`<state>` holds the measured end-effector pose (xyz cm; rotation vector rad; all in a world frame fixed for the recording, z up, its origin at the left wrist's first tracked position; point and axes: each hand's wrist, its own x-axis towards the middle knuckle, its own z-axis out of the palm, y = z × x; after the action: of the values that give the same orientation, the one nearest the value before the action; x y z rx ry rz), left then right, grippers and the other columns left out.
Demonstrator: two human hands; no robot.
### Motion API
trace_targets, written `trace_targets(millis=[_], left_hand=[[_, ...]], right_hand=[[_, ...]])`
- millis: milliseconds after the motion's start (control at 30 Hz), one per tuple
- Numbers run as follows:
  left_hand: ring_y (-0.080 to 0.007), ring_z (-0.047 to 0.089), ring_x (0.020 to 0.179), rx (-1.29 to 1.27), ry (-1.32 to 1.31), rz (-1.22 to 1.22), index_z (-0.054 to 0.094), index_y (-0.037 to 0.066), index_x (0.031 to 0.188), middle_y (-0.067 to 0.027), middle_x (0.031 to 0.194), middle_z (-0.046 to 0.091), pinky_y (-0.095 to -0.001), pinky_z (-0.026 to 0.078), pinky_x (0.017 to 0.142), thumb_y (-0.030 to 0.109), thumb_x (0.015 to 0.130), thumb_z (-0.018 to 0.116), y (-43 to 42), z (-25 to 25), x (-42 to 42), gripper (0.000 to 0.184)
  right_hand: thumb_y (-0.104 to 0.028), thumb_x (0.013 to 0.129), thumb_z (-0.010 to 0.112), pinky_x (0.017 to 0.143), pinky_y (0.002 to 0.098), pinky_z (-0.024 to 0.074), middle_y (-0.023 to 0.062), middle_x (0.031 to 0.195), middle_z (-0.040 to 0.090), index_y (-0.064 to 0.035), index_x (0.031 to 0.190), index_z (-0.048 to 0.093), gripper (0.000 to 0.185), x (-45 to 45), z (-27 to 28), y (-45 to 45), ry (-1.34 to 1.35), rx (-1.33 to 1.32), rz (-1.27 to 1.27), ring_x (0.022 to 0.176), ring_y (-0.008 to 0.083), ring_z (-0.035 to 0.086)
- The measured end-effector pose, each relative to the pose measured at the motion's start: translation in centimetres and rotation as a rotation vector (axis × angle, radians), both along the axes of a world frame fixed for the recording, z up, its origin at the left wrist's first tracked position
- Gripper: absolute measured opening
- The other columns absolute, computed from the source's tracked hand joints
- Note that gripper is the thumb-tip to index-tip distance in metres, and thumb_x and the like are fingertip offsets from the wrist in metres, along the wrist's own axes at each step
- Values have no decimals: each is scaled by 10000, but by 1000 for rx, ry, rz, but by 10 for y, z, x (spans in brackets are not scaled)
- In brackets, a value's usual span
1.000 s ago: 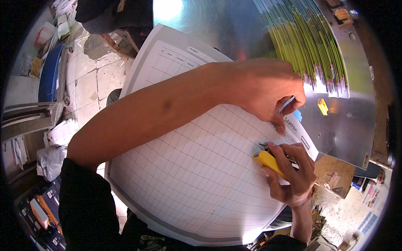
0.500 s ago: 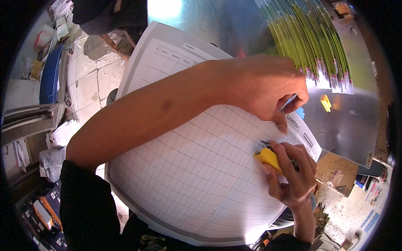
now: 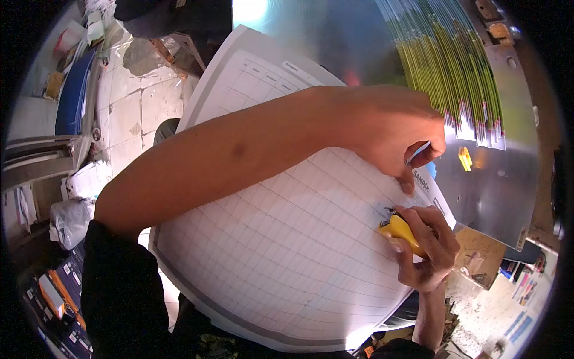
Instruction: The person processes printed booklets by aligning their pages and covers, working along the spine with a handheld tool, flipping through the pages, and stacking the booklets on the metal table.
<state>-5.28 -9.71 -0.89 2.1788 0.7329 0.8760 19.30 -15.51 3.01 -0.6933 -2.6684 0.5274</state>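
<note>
A large printed sheet with a ruled grid (image 3: 287, 239) lies at an angle across the middle, apparently on more sheets. My left forearm crosses it, and my left hand (image 3: 403, 140) is bent at its right edge, with curled fingers and thumb close together near the word SAMPAH. Whatever they pinch is hidden; a bit of blue (image 3: 431, 170) shows beside them. Just below, my right hand (image 3: 427, 248) grips a yellow tool (image 3: 402, 232) with a metal end, which points up-left over the sheet close to my left thumb.
Behind the sheet is a shiny metal table (image 3: 496, 197). It bears a fanned row of green-and-white printed pieces (image 3: 451, 72) and a small yellow object (image 3: 465, 159). A cardboard box (image 3: 481, 257) stands at the lower right. Shelves and a plastic bag (image 3: 72, 222) are at the left.
The view has shifted slightly. My right hand and the yellow tool have moved a little to the right over the sheet. My left hand keeps nearly the same pose at the edge.
</note>
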Motion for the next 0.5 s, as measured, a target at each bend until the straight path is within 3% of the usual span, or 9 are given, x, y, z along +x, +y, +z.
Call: trace_targets(millis=[167, 233, 267, 367, 500], left_hand=[[-232, 679, 665, 2, -6, -7, 671, 42, 814, -86, 672, 664, -363, 495, 596, 219, 708, 893, 1, -2, 1, 303], [-231, 681, 668, 11, -30, -3, 674, 45, 810, -85, 676, 667, -363, 497, 596, 220, 707, 893, 1, -3, 1, 299], [-232, 682, 671, 33, -22, 3, 676, 46, 813, -83, 678, 669, -362, 500, 599, 222, 708, 893, 0, -3, 0, 299], [-235, 686, 683, 60, -16, 8, 680, 48, 818, -82, 685, 674, -361, 505, 607, 222, 710, 893, 0, -3, -1, 296], [-244, 692, 696, 42, 5, 4, 687, 59, 823, -94, 710, 693, -358, 512, 626, 221, 715, 890, 1, -3, 0, 281]], right_hand=[[-23, 704, 791, 699, 349, 573, 154, 940, 720, 29, 1127, 724, 431, -7, 12, 1, -53, -121, -87, 790, 250, 709], [-98, 764, 795, 667, 292, 540, 153, 927, 705, 65, 1149, 698, 430, -12, 17, 7, -32, -297, -78, 743, 204, 671], [-5, 694, 811, 673, 290, 541, 156, 927, 714, 60, 1148, 691, 475, -14, 20, 5, -55, -343, -131, 757, 200, 677], [46, 651, 838, 667, 315, 563, 141, 962, 745, 25, 1023, 729, 388, -15, 15, 5, -26, -235, -113, 781, 242, 707], [85, 674, 803, 648, 305, 558, 136, 955, 750, 15, 1019, 732, 359, -14, 9, 7, 10, -192, -55, 757, 249, 702]])
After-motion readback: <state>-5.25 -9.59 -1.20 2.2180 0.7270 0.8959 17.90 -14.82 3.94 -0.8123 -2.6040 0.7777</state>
